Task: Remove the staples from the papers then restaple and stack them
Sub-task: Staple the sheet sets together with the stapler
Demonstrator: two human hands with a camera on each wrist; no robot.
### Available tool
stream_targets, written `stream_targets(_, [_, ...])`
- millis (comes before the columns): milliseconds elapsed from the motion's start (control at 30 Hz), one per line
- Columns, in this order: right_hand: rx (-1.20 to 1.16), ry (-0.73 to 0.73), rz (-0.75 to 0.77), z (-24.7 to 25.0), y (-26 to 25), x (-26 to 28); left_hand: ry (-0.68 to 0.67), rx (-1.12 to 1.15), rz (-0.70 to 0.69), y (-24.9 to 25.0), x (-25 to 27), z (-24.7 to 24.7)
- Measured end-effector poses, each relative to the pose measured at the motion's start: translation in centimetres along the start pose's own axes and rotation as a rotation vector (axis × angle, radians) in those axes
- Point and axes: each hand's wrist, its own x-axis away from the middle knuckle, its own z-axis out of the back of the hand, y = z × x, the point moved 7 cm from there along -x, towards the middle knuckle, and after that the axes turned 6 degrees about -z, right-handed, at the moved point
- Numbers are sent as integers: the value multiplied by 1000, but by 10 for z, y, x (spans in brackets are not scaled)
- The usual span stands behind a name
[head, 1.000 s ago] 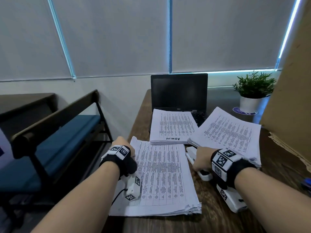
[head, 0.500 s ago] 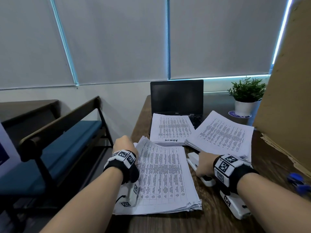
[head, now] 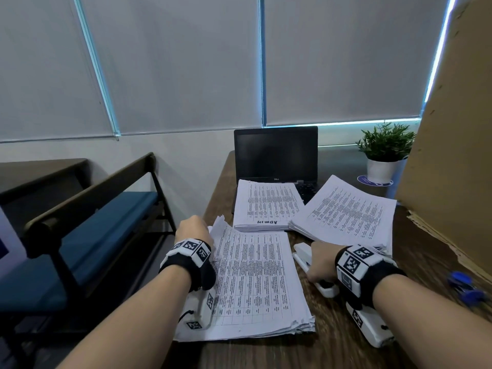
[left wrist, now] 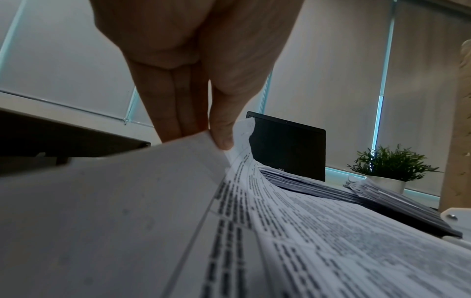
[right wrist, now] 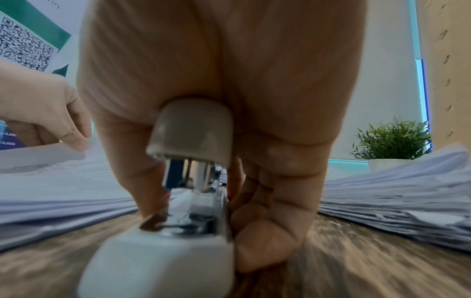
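Two hands engaged: sheet corner pinched, stapler grasped.

Left hand (head: 192, 230) pinches the raised far-left corner of the near paper stack (head: 255, 283) on the worktop (head: 332, 350); right hand (head: 320, 262) wraps the white stapler (right wrist: 175, 211) just right of it. Risk: loosely pinched sheets may fan or slip, giving a misaligned staple; fingers under the stapler head could be nipped.

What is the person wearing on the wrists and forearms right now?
Both forearms are bare, no sleeves. The left hand and right hand each have a black wrist strap carrying white blocks with black square-pattern markers. A white camera housing hangs under each wrist; a thin black cable shows on the left.
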Motion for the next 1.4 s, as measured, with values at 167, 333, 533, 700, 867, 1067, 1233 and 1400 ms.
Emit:
stream_targets(167, [5, 14, 6, 1, 0, -1, -4, -8, 16, -3, -1, -2])
stream_targets(333, [21, 33, 19, 1, -1, -1, -23, 9, 54, -8, 0, -6])
stream_targets(533, [25, 38, -1, 2, 1, -1, 19, 170, 95, -12, 2, -10])
stream_targets(700, [-52, -23, -42, -3, 6, -4, 13, 369, 68, -8, 0, -6])
stream_targets(867, [-107, 8, -76, -1, 18, 3, 42, 555, 22, -5, 1, 20])
stream_targets(1067, [-724, 134, -105, 15, 49, 13, 107, 787, 31, 1, 14, 44])
stream_targets(1233, [-1628, 336, 91, 65, 69, 48, 212, 932, -86, 37, 27, 72])
stream_targets(1400, [-1892, 143, 547, 111, 53, 83, 321, 1082, -164, 68, 38, 92])
